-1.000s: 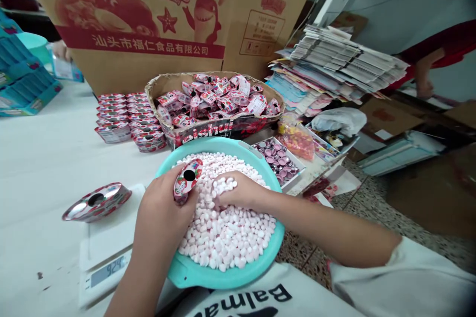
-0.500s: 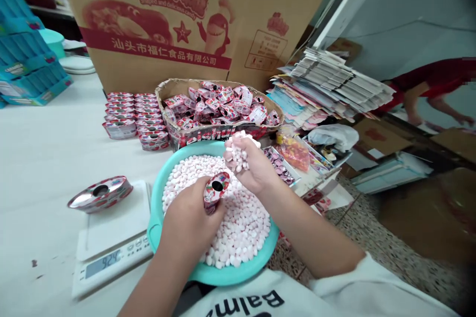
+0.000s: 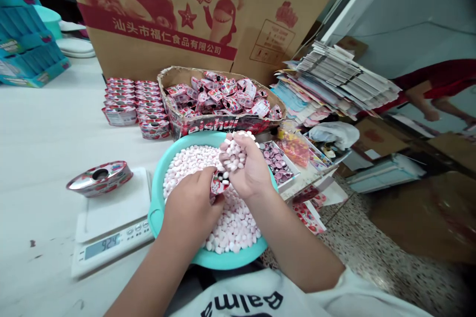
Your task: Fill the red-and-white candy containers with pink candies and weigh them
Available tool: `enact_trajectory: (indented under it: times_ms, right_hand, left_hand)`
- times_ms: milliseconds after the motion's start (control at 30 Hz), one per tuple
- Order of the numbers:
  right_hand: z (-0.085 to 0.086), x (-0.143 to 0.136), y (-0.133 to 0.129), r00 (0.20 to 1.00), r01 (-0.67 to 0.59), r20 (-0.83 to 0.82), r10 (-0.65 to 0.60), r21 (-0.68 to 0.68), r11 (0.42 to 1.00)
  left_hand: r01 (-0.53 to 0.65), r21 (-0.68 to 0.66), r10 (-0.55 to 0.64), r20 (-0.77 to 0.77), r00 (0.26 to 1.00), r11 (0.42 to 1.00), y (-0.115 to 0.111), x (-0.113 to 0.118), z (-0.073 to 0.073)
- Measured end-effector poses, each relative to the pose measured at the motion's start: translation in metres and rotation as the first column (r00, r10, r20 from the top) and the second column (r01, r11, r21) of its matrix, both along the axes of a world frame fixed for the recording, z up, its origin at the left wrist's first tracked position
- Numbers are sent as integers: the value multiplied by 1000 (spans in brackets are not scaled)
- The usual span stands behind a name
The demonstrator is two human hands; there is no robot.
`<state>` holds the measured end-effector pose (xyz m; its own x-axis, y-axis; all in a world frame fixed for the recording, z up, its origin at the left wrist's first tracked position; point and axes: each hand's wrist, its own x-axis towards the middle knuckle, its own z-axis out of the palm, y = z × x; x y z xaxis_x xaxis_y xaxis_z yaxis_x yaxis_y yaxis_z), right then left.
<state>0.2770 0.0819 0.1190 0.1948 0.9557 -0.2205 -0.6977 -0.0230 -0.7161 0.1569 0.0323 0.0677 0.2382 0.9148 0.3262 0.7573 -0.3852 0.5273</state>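
My left hand (image 3: 195, 205) is closed around a small red-and-white printed candy tin (image 3: 218, 186), its opening facing up. A few candies lie at that opening. My right hand (image 3: 249, 166) is cupped around a heap of small white-pink candies (image 3: 236, 154), tipped against the tin. Both hands are over a turquoise basin (image 3: 160, 193) filled with the same candies (image 3: 191, 154). To the left, a similar tin (image 3: 100, 178) with a dark round hole rests on a white digital scale (image 3: 111, 225), whose display reads 924.
Behind the basin, a cut-down carton (image 3: 223, 123) holds many tins, with stacked tins (image 3: 152, 109) beside it. A tray of small round caps (image 3: 277, 163) sits at right, near piled flat cardboard (image 3: 342, 77). A large carton (image 3: 245, 20) stands behind. A co-worker (image 3: 439, 84) is far right.
My right hand has tilted and come down against the tin, and candies now sit at its opening, which was bare before. The camera view has shifted slightly.
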Motion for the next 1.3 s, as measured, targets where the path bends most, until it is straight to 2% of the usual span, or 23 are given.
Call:
enact_trajectory:
  times_ms: [167,333,667,833,1000,1300]
  right_hand:
    - [2,-3,-1,1000,10,17,-10,-20,1000]
    - [-2,-3,-3,1000,-4,27,2,78,997]
    - [0,-1,-4,998,-36,56,28,135,990]
    - [2,0,-5,998,-51,46,46,107,993]
    - [2,2,-7,995,-97,33,93,156,983]
    - [4,-5,-14,981,-86,191,32,285,955]
  left_hand:
    - [-20,-5,20,-5,1000,1000,-1,0,0]
    - [-27,-13,27,7,1000,1000,-1,-1,0]
    - [-34,-83,34,-4,999,996,-1,-1,4]
    - [-42,-44,42,-1,999,998,-1,-2,4]
    - [-50,-33,50,-11,999,998,-1,-2,4]
    - [-75,6,75,-11,997,997,-1,-1,2]
